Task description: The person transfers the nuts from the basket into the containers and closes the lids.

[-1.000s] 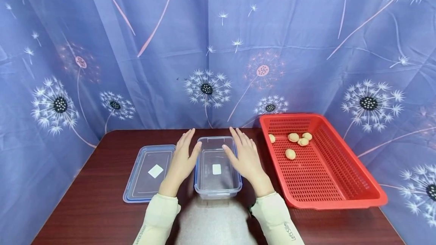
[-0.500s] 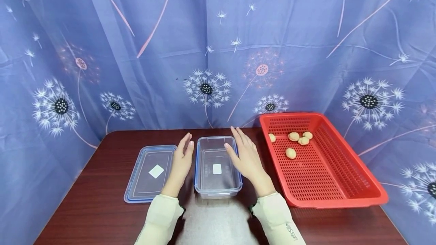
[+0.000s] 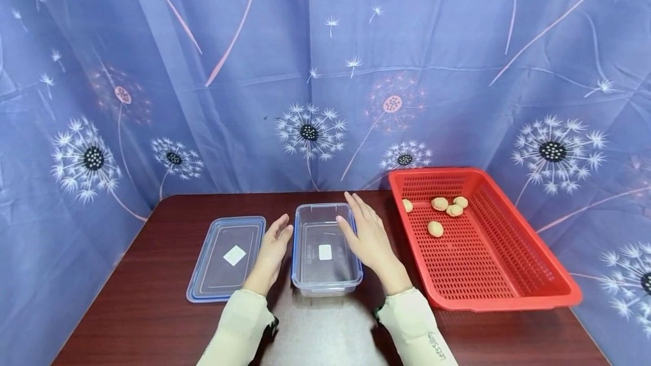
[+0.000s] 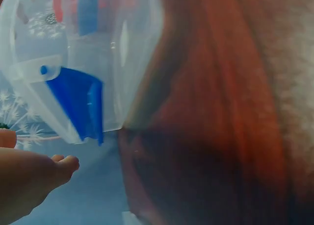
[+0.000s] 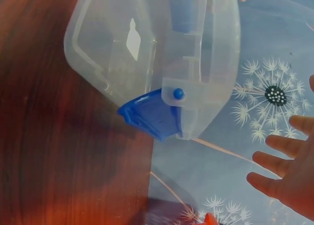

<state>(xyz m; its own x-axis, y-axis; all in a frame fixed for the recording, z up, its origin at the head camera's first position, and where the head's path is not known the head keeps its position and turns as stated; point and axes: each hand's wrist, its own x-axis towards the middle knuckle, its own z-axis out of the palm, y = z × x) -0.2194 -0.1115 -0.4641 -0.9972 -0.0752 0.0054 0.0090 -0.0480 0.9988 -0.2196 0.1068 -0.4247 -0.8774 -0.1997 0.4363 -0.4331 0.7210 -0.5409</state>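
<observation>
- Hands flank a clear plastic container (image 3: 325,250) with blue rim clips, standing open on the dark wooden table (image 3: 127,309) near its front middle.
- Left hand (image 3: 272,253) lies just left of the container, between it and the lid, fingers loosely extended and gripping nothing; whether it touches the container wall I cannot tell.
- Right hand (image 3: 370,239) lies along the container's right side, fingers straight and spread, holding nothing; the thumb reaches toward the rim, contact unclear.
- From the right wrist, the container's blue clip (image 5: 152,118) shows close up, with the fingertips (image 5: 274,159) apart from the wall.
- From the left wrist, another blue clip (image 4: 76,102) appears beside the thumb tip (image 4: 64,164).
- Flat lid (image 3: 227,257), clear with a blue edge and 1 white label, rests on the table left of the left hand.
- Red perforated basket (image 3: 508,275) sits to the right, holding 5 pale round pieces (image 3: 434,229) near its far end.
- Blue dandelion-print cloth (image 3: 305,72) hangs behind and to both sides.
</observation>
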